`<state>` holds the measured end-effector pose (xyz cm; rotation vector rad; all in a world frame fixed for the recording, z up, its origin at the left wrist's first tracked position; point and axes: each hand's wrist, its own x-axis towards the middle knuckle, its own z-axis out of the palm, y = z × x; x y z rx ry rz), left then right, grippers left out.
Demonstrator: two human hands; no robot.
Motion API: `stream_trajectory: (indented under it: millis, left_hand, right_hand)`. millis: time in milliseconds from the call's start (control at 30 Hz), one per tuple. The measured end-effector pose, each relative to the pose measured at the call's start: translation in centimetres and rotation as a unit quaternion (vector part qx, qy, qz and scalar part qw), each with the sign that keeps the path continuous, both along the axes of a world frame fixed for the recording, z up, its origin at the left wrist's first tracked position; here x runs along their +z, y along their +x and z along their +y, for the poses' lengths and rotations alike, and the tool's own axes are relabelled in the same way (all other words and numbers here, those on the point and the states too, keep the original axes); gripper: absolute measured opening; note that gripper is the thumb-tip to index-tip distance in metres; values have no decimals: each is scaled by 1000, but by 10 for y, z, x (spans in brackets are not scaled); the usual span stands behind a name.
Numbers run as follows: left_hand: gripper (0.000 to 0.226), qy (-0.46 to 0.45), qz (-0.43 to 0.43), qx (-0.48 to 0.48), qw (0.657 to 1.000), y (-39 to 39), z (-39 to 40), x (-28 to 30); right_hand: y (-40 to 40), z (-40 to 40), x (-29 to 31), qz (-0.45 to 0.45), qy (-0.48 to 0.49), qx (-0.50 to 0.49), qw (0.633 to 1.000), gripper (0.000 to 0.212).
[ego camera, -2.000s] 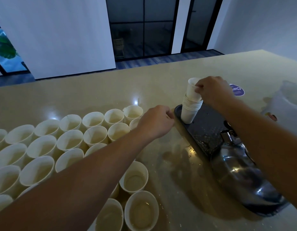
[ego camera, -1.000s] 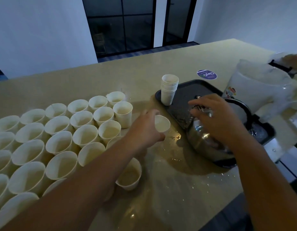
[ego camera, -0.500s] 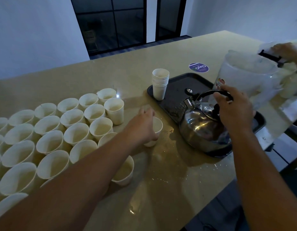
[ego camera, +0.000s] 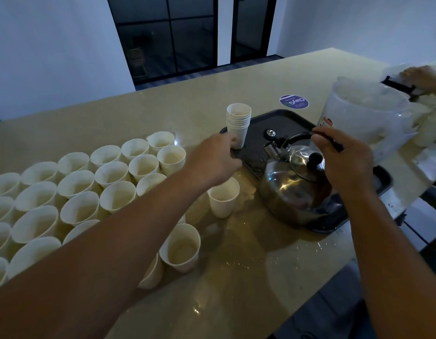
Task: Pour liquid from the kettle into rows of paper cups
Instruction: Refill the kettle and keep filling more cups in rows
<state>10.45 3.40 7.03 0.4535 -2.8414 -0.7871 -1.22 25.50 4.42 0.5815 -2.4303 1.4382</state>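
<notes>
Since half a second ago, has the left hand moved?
Yes. The left hand has let go of the lone cup and moved away from it towards the cup stack on the black tray.

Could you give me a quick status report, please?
Right hand grips kettle handle. Left hand over lone cup, holding nothing. Kettle on tray.
</notes>
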Motion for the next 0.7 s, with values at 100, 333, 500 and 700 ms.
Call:
stream_trajectory:
  millis: [100, 333, 500, 700]
  left_hand:
    - [45, -5, 60, -4, 998, -3, -5, 6]
    - [31, 6, 102, 2, 995, -4, -15, 13]
    - [37, 10, 82, -30, 996, 1, -11, 10]
    - [20, 30, 61, -42, 997, 7, -9, 9]
  right_hand:
    - [3, -3, 14, 8, 5, 37, 999, 18]
    - [11, -12, 32, 7, 50, 105, 993, 20]
    - [12, -19, 34, -4, 64, 137, 989, 17]
    - [19, -22, 43, 8, 72, 171, 983, 15]
